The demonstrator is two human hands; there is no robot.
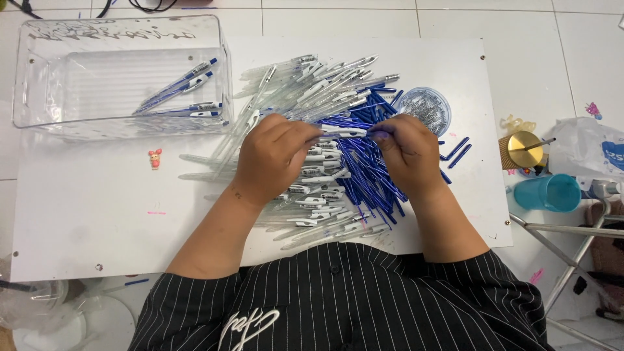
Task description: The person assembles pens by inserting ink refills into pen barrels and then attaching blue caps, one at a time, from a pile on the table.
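Observation:
My left hand (270, 156) grips a clear pen barrel with a white clip (343, 131), held level above the table. My right hand (406, 153) pinches a blue refill (377, 135) at the barrel's right end. Both hands hover over a heap of clear pen barrels (312, 81) and a pile of blue refills (364, 172) on the white board (97, 214). Several white pen caps (322, 175) lie between my hands.
A clear plastic bin (39, 97) at the back left holds a few assembled blue pens (188, 81). A round clear lid of small springs (426, 107) sits behind my right hand. A teal cup (549, 193), a gold-topped jar (523, 149) and a metal stand (572, 260) are at the right.

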